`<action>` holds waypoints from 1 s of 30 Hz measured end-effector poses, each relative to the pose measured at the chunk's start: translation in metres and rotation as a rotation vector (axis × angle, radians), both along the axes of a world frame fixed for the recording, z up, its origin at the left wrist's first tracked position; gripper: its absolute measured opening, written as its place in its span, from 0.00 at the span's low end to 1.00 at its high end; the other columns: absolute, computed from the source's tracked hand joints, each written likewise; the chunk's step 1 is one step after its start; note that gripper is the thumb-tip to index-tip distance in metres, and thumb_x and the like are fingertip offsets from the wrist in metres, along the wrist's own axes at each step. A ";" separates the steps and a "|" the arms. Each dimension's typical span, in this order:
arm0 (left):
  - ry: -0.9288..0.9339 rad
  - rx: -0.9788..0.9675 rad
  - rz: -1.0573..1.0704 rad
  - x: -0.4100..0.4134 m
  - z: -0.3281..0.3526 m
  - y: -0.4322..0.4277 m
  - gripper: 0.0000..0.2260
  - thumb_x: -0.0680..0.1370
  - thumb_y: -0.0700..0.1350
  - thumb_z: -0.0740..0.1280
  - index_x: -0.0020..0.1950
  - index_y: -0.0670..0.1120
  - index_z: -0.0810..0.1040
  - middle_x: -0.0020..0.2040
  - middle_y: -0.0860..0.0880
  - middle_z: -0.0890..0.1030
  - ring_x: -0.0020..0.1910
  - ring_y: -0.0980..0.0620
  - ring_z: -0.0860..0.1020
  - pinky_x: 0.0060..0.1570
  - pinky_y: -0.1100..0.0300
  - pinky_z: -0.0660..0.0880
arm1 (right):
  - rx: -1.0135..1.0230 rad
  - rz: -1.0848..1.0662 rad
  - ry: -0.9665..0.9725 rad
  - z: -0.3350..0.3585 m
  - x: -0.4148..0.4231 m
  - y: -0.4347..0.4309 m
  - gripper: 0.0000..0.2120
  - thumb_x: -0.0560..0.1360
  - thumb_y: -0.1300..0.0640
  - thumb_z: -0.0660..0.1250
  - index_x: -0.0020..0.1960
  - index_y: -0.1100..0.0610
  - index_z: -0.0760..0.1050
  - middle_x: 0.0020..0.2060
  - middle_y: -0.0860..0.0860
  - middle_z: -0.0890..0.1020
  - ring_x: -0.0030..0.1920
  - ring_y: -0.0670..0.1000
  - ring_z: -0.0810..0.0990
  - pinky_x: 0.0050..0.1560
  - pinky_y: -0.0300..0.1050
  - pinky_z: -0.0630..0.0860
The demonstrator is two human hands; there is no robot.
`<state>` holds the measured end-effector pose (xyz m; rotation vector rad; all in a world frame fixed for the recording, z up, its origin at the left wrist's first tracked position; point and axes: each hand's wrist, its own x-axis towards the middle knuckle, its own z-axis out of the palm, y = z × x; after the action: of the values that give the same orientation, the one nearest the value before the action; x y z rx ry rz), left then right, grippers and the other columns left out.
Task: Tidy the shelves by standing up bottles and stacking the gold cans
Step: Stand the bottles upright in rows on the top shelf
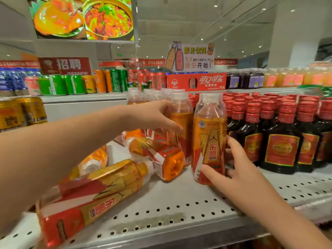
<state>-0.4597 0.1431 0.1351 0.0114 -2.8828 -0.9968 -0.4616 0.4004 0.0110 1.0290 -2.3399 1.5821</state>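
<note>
An upright orange drink bottle [209, 137] stands at the front of the white perforated shelf [179, 212]; my right hand [233, 164] grips its lower half from the right. My left hand [154, 115] holds a second upright orange bottle [181, 123] just behind and to the left. Three orange bottles lie on their sides: a large near one [93, 194], one [158, 157] in the middle, and one [93, 162] partly hidden under my left arm. More upright orange bottles [143, 97] stand at the back. Gold cans [19, 112] sit at the far left.
Dark bottles with red caps [280, 137] fill the shelf right of the orange ones, close to my right hand. The upper shelf carries soda cans [75, 84], a red cola carton [195, 81] and juice bottles [287, 78]. A paper sign [190, 57] stands above.
</note>
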 end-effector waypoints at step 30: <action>0.016 0.143 -0.061 -0.015 -0.009 0.025 0.27 0.75 0.44 0.76 0.71 0.47 0.69 0.55 0.47 0.84 0.46 0.50 0.87 0.45 0.56 0.84 | 0.283 -0.507 0.267 0.000 0.013 -0.025 0.43 0.71 0.31 0.68 0.77 0.49 0.56 0.59 0.45 0.69 0.61 0.46 0.69 0.58 0.40 0.72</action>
<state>-0.4748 0.1684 0.1258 -0.0743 -2.8069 -1.2068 -0.4489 0.3752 0.0106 0.5697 -2.4142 0.8959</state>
